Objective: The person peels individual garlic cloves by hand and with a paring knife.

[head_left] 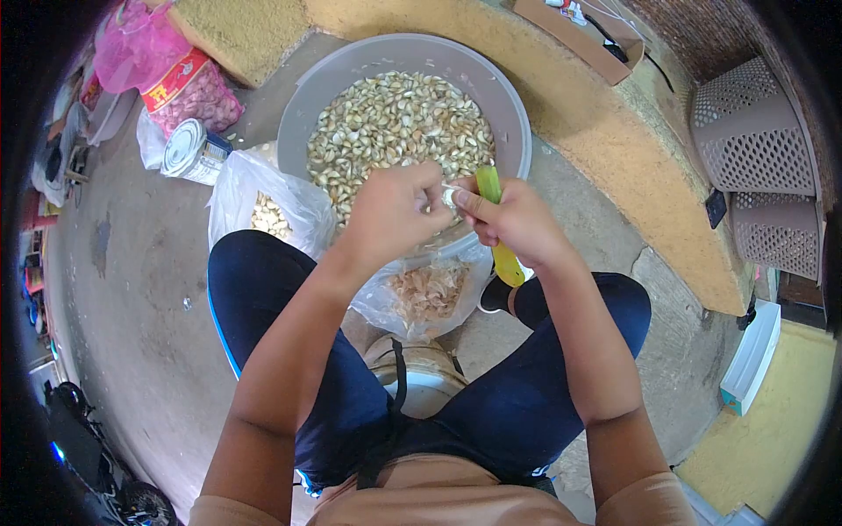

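Note:
A whitish garlic clove is between my two hands, over the near edge of the tub. My left hand is closed, its thumb and fingertips pinching at the clove. In my closed right hand lies a long yellow-green knife; I cannot make out its blade. The right thumb also presses near the clove. Below the hands, a large grey tub holds many unpeeled garlic cloves. A clear plastic bag of peeled cloves stands left of it, and papery skins fill another bag between my legs.
At the back left are a pink net sack of garlic and a tin can. A low yellow wall curves along the right, bearing a cardboard box and perforated grey baskets. A motorcycle is at lower left.

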The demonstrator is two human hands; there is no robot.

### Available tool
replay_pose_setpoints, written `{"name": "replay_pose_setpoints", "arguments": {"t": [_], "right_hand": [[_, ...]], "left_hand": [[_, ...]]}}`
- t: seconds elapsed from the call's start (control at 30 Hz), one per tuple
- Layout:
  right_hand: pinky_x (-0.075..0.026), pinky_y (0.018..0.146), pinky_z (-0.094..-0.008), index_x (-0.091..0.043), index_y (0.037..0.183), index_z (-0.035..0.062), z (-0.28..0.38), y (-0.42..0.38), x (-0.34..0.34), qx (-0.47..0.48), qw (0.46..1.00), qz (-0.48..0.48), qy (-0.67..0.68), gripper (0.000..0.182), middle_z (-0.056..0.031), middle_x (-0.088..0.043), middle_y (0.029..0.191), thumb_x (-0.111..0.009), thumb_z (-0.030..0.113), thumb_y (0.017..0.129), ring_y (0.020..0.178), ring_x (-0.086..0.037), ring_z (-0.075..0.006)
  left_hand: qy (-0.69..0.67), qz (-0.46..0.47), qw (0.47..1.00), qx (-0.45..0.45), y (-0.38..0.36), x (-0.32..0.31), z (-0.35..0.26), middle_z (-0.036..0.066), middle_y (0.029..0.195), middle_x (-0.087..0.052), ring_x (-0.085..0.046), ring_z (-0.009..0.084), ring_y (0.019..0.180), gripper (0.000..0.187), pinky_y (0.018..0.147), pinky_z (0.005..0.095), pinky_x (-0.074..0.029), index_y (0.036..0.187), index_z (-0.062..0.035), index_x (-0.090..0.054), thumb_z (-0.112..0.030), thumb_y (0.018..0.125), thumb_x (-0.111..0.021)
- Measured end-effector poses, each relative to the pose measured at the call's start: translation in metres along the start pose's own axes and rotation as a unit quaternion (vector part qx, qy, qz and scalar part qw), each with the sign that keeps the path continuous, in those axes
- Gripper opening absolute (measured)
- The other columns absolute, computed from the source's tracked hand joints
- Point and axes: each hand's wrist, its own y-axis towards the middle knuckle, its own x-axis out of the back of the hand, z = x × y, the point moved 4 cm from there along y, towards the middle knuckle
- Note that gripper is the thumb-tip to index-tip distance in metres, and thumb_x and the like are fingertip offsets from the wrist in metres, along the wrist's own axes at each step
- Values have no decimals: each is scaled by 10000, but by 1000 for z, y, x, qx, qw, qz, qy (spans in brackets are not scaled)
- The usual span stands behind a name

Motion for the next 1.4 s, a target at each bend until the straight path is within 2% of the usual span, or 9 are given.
{"name": "replay_pose_setpoints", "arguments": {"t": [0.27, 0.37, 0.47, 0.57, 0.7, 0.97, 1.17, 1.27, 1.4], "right_hand": [[-281, 418, -201, -554, 883, 34, 10, -7, 1, -15, 995, 94, 42, 183, 34, -437, 594, -608, 194, 814, 459, -357, -41], [-266, 414, -184, -558, 1017, 1, 8, -8, 2, -19, 994, 95, 48, 310, 32, -427, 602, -624, 213, 800, 461, -331, -33], [-260, 406, -181, -556, 1001, -3, 5, -5, 2, -29, 990, 109, 85, 301, 29, -421, 595, -624, 210, 800, 454, -320, -35], [-269, 401, -198, -546, 872, 38, 3, -1, 2, -44, 984, 135, 104, 183, 14, -453, 620, -613, 196, 810, 454, -337, -43], [-264, 392, -197, -545, 872, 37, 1, 0, 3, -63, 975, 144, 160, 177, 18, -445, 620, -604, 195, 817, 451, -324, -36], [-258, 390, -186, -562, 913, 15, 0, 4, 5, -42, 982, 90, 158, 179, 33, -428, 595, -591, 168, 824, 440, -312, -27], [-255, 387, -175, -565, 965, -10, 6, -2, 4, 17, 948, 206, 242, 443, 30, -445, 604, -746, 276, 679, 447, -355, -32], [-258, 380, -180, -587, 916, -27, 6, -9, 2, 18, 924, 294, 246, 570, 3, -482, 616, -800, 367, 563, 465, -402, -54], [-317, 422, -220, -613, 745, -34, 10, -16, -13, 110, 880, 397, 237, 644, -55, -541, 640, -772, 524, 464, 501, -461, -111]], "left_hand": [[-116, 32, 992, 27, 0, 2, 0, 22, 564, -511, -449, 67, 547, 99, 499, 232, -368, 612, -16, -498, -35, 609, -594], [-142, 37, 989, 27, 0, 1, 0, 9, 581, -497, -444, 60, 568, 86, 508, 220, -351, 603, -22, -489, -12, 606, -574], [-173, 38, 984, 33, 0, -1, 3, -2, 602, -485, -442, 55, 591, 76, 523, 209, -337, 608, -26, -485, 11, 606, -552], [-196, 44, 978, 51, 0, -2, 6, -6, 625, -489, -450, 56, 618, 72, 552, 206, -346, 632, -27, -487, 14, 620, -546], [-248, 72, 963, 78, 3, -3, 13, -8, 664, -506, -469, 60, 664, 58, 601, 210, -365, 669, -22, -493, 0, 656, -545], [-41, 67, 996, 30, -2, 3, 2, 43, 638, -527, -473, 98, 612, 58, 588, 245, -392, 730, -10, -547, -61, 723, -571], [-131, 56, 989, -39, -7, 11, -21, 64, 569, -517, -470, 111, 514, 101, 500, 260, -381, 719, -20, -584, -115, 740, -611], [-229, 76, 969, -47, -15, 14, -33, 34, 604, -525, -466, 83, 556, 106, 522, 239, -367, 710, -11, -580, -100, 759, -610], [-307, 90, 947, -15, -23, 18, -39, 0, 655, -535, -450, 62, 608, 95, 559, 224, -354, 717, -10, -584, -84, 769, -613]]}}
